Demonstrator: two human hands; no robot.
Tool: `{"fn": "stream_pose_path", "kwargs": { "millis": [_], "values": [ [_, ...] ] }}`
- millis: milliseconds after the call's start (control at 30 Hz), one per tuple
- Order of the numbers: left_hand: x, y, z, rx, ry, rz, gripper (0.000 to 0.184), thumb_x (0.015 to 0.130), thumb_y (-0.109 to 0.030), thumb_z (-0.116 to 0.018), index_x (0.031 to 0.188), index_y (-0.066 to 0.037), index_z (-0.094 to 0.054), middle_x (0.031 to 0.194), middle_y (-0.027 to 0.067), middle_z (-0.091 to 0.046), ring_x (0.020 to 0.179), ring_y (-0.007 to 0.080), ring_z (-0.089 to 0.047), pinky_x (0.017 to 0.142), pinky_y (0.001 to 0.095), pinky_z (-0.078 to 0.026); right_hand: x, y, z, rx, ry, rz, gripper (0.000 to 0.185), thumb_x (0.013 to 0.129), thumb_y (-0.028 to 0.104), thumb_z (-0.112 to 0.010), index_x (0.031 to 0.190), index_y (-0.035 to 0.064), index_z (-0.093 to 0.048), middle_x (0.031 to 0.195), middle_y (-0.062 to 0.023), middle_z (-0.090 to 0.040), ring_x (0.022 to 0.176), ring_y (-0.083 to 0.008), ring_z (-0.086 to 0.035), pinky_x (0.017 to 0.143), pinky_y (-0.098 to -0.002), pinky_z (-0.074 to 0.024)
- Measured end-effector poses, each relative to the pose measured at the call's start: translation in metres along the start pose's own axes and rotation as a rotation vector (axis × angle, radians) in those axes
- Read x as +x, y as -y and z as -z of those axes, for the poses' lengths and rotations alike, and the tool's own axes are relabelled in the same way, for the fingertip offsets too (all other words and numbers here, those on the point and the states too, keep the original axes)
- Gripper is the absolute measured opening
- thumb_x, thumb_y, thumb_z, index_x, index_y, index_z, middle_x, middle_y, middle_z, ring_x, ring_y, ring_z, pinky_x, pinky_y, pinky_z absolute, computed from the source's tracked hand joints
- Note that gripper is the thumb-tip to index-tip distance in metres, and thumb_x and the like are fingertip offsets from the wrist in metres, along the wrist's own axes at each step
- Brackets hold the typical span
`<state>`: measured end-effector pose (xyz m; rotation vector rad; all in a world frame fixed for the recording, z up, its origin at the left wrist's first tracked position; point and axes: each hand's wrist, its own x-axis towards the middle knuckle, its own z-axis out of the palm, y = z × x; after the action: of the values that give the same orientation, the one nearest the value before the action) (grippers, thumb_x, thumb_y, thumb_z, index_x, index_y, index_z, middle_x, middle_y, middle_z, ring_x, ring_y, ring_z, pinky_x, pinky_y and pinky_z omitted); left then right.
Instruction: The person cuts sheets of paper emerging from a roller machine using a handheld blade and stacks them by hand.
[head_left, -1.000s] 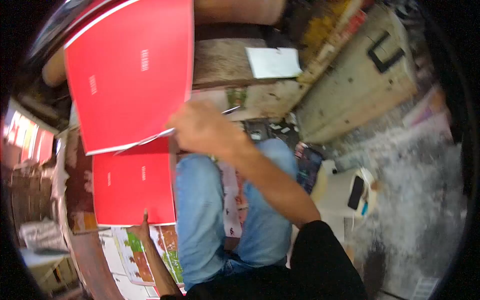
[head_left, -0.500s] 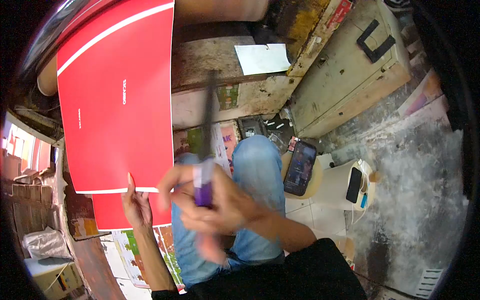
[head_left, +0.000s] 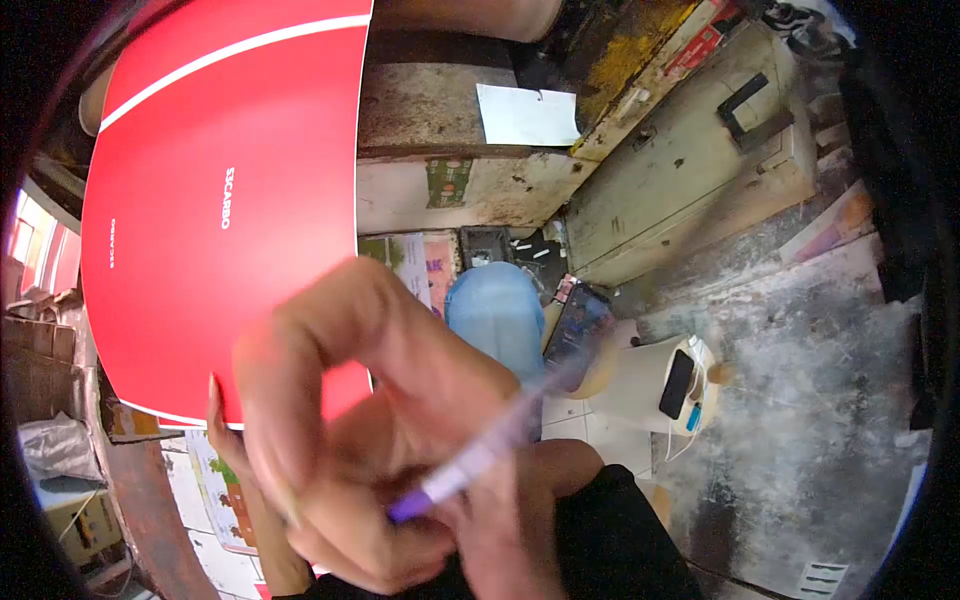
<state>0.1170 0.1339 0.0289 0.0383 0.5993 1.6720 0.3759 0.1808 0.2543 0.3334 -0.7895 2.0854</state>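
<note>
A large red printed sheet [head_left: 200, 290] with a white stripe and white lettering fills the left side. My left hand [head_left: 224, 435] grips its lower edge, thumb on the printed face; its other fingers are mostly hidden. Close to the camera, my right hand [head_left: 370, 410] is closed around a knife [head_left: 465, 470]. The knife has a purple handle end and a whitish band, and its blade, smeared by motion, points up and right. This hand overlaps the sheet's lower right part in the view.
Beyond my knee [head_left: 495, 310] a phone [head_left: 582, 325] leans on a pale round stool. A second phone [head_left: 677, 384] and a cable lie on a white container [head_left: 640, 385]. A metal cabinet [head_left: 680, 170] stands at the upper right; white paper [head_left: 528, 115] lies on a wooden ledge.
My right hand has come nearer the camera, and the knife has swung from pointing up to pointing up and right. The red sheet and my left hand have shifted left in view.
</note>
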Motion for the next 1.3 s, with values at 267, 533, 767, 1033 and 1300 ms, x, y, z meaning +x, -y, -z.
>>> {"fn": "stream_pose_path", "kwargs": {
  "millis": [267,533,767,1033,1300],
  "values": [
    [-0.024,-0.029,-0.041,0.486,-0.221,0.000,0.049,0.090,-0.002,-0.062,0.134,0.003,-0.039,0.126,0.0168,-0.054,0.113,0.0260,-0.059,0.093,0.0398,-0.054,0.034,0.058,0.089,-0.956,-0.944,-0.012,0.019,0.101,0.027,-0.046,0.106,0.0091,-0.047,0.067,-0.0034,-0.057,0.046,-0.0076,-0.052,0.036,-0.0203,-0.0382],
    [-0.055,-0.024,-0.041,0.461,-0.201,0.033,0.044,0.092,-0.005,-0.060,0.131,0.000,-0.042,0.119,0.0160,-0.057,0.106,0.0248,-0.061,0.090,0.0372,-0.054,0.080,0.140,0.203,-1.506,-0.884,-0.065,0.036,0.098,0.031,-0.053,0.110,-0.0019,-0.062,0.070,-0.0056,-0.060,0.047,-0.0073,-0.052,0.041,-0.0215,-0.0403],
    [-0.071,-0.033,-0.029,0.414,-0.232,0.099,0.046,0.091,-0.005,-0.060,0.132,0.002,-0.041,0.127,0.0197,-0.054,0.113,0.0297,-0.059,0.092,0.0428,-0.054,0.060,0.119,0.220,-1.512,-0.811,-0.189,0.031,0.096,0.027,-0.055,0.099,-0.0012,-0.066,0.062,-0.0043,-0.059,0.042,-0.0073,-0.049,0.037,-0.0232,-0.0361],
    [-0.099,-0.038,-0.011,0.501,-0.262,0.102,0.052,0.090,-0.006,-0.062,0.135,-0.001,-0.038,0.125,0.0186,-0.055,0.113,0.0300,-0.058,0.095,0.0446,-0.052,0.092,0.112,0.222,-1.394,-1.129,-0.056,0.056,0.069,0.051,-0.081,0.094,0.0020,-0.074,0.064,0.0005,-0.058,0.053,-0.0078,-0.048,0.053,-0.0245,-0.0390],
    [-0.146,-0.125,0.118,0.734,-0.307,0.106,0.051,0.087,-0.005,-0.066,0.133,-0.001,-0.044,0.118,0.0191,-0.060,0.100,0.0294,-0.065,0.085,0.0422,-0.057,0.075,0.104,0.234,-1.520,-0.911,-0.287,0.029,0.076,0.030,-0.078,0.066,0.0063,-0.064,0.057,0.0001,-0.057,0.049,-0.0068,-0.048,0.048,-0.0226,-0.0343]
  ]
}}
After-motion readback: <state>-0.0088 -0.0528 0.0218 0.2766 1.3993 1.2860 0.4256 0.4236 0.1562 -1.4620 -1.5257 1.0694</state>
